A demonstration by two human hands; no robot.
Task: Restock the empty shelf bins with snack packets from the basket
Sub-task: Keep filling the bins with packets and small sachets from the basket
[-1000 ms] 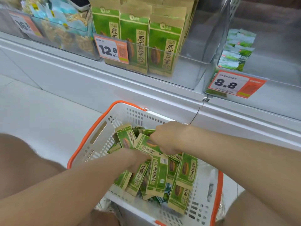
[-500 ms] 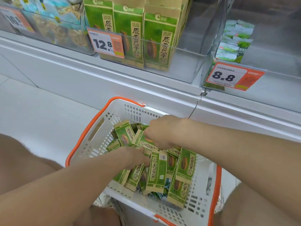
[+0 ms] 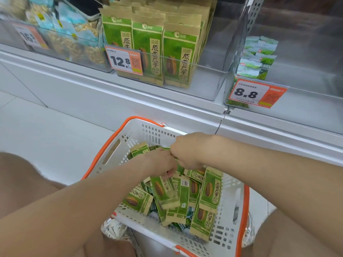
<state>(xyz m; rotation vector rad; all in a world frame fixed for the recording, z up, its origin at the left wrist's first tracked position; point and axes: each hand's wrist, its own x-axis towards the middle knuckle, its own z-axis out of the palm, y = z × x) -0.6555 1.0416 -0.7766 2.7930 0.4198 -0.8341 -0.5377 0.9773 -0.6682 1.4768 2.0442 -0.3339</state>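
At the far left of the shelf, a clear bin (image 3: 55,58) holds bags of pale nuts (image 3: 74,45) behind an orange price tag (image 3: 30,37). Next to it, the middle bin (image 3: 204,80) carries tall green bags (image 3: 148,52) standing upright in rows behind a tag marked 12.8 (image 3: 124,61). Below the shelf sits the white basket (image 3: 154,130) with its orange rim, and the snack packets (image 3: 209,191) lie heaped inside it. Your left hand (image 3: 161,164) reaches down over the heap with fingers curled, pinching a hanging packet (image 3: 165,191) by its top end; that packet is blurred. Your right hand (image 3: 189,151) touches the left one, knuckles up, its fingers curled round the green edge of a second packet (image 3: 167,150). Further right, the last bin (image 3: 306,112) holds small green-and-white packs (image 3: 258,56) at its back, behind a tag marked 8.8 (image 3: 256,93).
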